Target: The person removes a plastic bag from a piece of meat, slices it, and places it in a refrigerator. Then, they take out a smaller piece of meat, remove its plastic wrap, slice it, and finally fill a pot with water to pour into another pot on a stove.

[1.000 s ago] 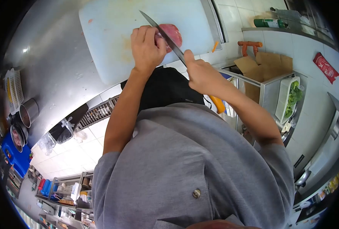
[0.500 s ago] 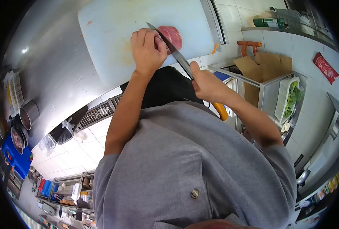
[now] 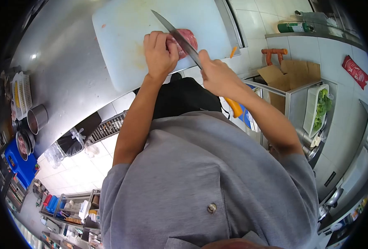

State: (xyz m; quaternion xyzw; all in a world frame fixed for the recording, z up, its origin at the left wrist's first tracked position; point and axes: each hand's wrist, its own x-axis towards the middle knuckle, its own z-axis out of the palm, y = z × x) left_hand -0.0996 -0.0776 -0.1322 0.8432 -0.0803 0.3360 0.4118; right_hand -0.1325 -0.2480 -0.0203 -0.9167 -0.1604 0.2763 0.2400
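Head view: the grey shirt occupied the near area. Ahead of it, the right hand was closed around the knife, blade oriented obliquely across the meat. The left hand was partly curled, gripping the meat's left side. The meat lay on the white cutting board. The board rested on the steel counter; well apart, to the left, were a metal pot and a white basket.
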